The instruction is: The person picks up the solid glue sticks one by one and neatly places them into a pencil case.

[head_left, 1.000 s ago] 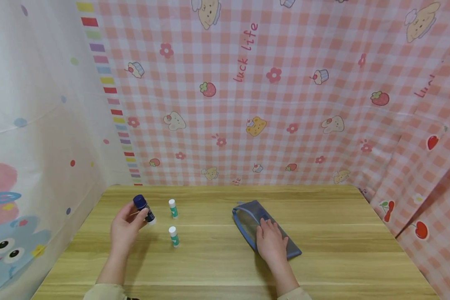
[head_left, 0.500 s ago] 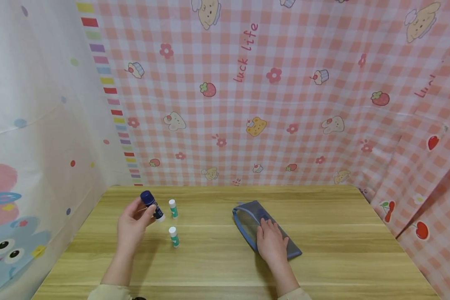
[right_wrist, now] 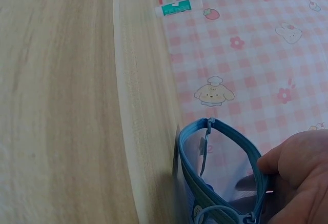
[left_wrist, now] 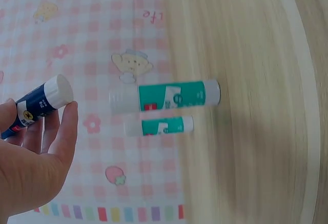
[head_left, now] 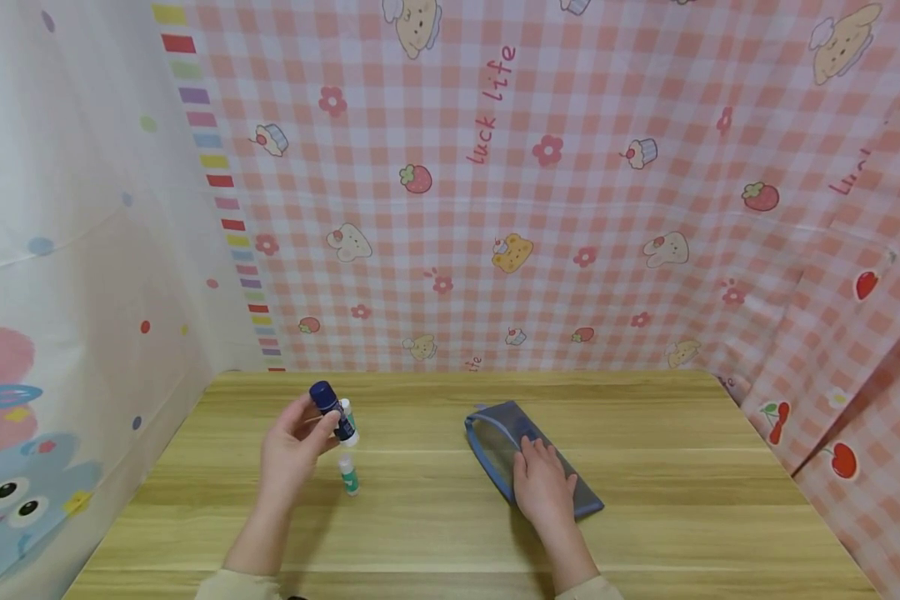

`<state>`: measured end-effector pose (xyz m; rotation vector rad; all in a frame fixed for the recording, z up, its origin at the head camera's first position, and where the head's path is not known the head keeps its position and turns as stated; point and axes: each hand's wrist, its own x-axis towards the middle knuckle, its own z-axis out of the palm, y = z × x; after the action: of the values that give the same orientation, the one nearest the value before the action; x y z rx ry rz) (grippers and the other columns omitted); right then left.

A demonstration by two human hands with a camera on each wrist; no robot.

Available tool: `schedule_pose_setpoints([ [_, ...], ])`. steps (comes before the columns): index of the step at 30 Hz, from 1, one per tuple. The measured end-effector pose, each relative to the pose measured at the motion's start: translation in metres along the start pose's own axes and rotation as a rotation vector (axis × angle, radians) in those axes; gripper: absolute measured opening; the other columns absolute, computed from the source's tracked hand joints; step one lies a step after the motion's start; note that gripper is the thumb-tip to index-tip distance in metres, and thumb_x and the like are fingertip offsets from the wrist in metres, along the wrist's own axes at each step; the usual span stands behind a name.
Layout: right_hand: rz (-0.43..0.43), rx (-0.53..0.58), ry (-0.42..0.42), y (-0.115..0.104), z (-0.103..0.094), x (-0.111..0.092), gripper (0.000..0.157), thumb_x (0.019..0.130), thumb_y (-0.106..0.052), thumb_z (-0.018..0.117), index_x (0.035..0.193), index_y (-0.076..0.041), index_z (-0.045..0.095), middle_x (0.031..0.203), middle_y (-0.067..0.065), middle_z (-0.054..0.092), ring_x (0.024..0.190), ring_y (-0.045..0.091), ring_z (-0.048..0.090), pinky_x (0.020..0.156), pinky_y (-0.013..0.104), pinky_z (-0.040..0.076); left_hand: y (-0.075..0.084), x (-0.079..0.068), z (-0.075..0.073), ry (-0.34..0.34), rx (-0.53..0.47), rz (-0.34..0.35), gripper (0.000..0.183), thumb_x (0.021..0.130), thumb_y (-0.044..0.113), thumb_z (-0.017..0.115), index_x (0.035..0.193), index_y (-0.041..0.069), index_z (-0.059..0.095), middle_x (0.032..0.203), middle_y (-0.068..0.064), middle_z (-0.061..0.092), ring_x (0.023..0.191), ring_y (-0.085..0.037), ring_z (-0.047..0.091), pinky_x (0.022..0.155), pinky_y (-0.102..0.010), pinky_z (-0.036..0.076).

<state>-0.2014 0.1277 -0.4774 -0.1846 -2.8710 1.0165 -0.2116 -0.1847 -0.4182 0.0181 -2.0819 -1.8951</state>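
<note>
My left hand (head_left: 288,454) holds a dark blue glue stick (head_left: 322,395) between thumb and fingers, its white end pointing down and right above the table. In the head view it partly covers the far one of two upright green-and-white glue sticks; the near glue stick (head_left: 350,480) stands just below it. The left wrist view shows both, the closer glue stick (left_wrist: 171,97) looking larger than the farther glue stick (left_wrist: 163,126). On the right, my right hand (head_left: 543,483) grips the side of a grey mesh zip pouch (head_left: 506,417). The pouch's blue-edged mouth gapes in the right wrist view.
The wood-grain table (head_left: 420,542) reaches back to a pink checked cloth (head_left: 450,208) hanging behind it. A white patterned cloth (head_left: 97,250) hangs along the left side. Bare tabletop lies between the glue sticks and the pouch.
My left hand has carried the dark blue glue stick to the right, so it now overlaps the far green glue stick in the head view. My right hand and the pouch stay put.
</note>
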Motion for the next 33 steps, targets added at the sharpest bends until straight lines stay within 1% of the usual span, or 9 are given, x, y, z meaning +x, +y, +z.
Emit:
schedule_pose_setpoints([
  [2,0.002,0.003,0.0,0.0,0.0,0.0,0.043,0.105,-0.019,0.044,0.141,0.002,0.05,0.147,0.028,0.041,0.139,0.047,0.03,0.103,0.08,0.016,0.0,-0.001,0.004,-0.013,-0.002,0.002,0.038,0.093,-0.001,0.066,0.13,-0.003,0.058,0.115,-0.025,0.063,0.087,-0.005,0.066,0.073,-0.029,0.06],
  [6,0.005,0.002,-0.002,0.001,0.0,0.0,0.043,0.105,-0.019,0.043,0.142,0.002,0.05,0.148,0.027,0.041,0.139,0.047,0.03,0.104,0.08,0.015,-0.001,-0.004,0.013,-0.039,0.016,-0.001,0.038,0.094,0.001,0.066,0.131,-0.001,0.058,0.114,-0.025,0.063,0.088,-0.007,0.066,0.073,-0.03,0.06],
  [12,0.0,0.001,0.004,0.001,0.001,0.0,0.043,0.105,-0.019,0.043,0.141,0.002,0.05,0.147,0.027,0.041,0.139,0.047,0.031,0.103,0.08,0.016,-0.001,-0.008,0.027,-0.066,0.004,-0.031,0.039,0.093,0.0,0.067,0.131,0.001,0.059,0.111,-0.024,0.064,0.086,-0.012,0.067,0.073,-0.035,0.061],
  [16,-0.003,0.005,0.007,0.001,0.001,0.0,0.043,0.105,-0.019,0.043,0.141,0.003,0.05,0.147,0.027,0.042,0.139,0.047,0.031,0.103,0.08,0.016,-0.001,-0.012,0.038,-0.087,-0.014,-0.039,0.038,0.092,-0.001,0.067,0.13,-0.001,0.059,0.111,-0.024,0.065,0.087,-0.015,0.067,0.073,-0.035,0.061],
  [21,-0.005,0.005,0.008,0.001,0.001,0.0,0.043,0.105,-0.019,0.043,0.141,0.003,0.05,0.147,0.027,0.042,0.139,0.047,0.031,0.103,0.08,0.016,-0.004,-0.015,0.051,-0.121,-0.073,-0.054,0.039,0.092,-0.003,0.066,0.13,-0.005,0.057,0.11,-0.023,0.064,0.087,-0.016,0.067,0.072,-0.036,0.061],
  [28,-0.008,0.01,0.005,0.001,0.001,0.0,0.043,0.105,-0.019,0.042,0.141,0.003,0.05,0.147,0.028,0.041,0.139,0.047,0.031,0.103,0.08,0.015,-0.014,-0.019,0.066,-0.147,-0.093,-0.067,0.039,0.091,-0.003,0.067,0.129,-0.006,0.057,0.107,-0.022,0.065,0.087,-0.02,0.068,0.071,-0.038,0.062],
  [33,-0.009,0.006,0.009,0.001,0.002,0.0,0.043,0.105,-0.019,0.043,0.141,0.002,0.05,0.147,0.028,0.041,0.139,0.047,0.031,0.103,0.081,0.015,-0.02,-0.024,0.077,-0.187,-0.124,-0.073,0.04,0.092,-0.002,0.066,0.13,-0.009,0.056,0.107,-0.023,0.066,0.089,-0.026,0.069,0.07,-0.042,0.062],
])
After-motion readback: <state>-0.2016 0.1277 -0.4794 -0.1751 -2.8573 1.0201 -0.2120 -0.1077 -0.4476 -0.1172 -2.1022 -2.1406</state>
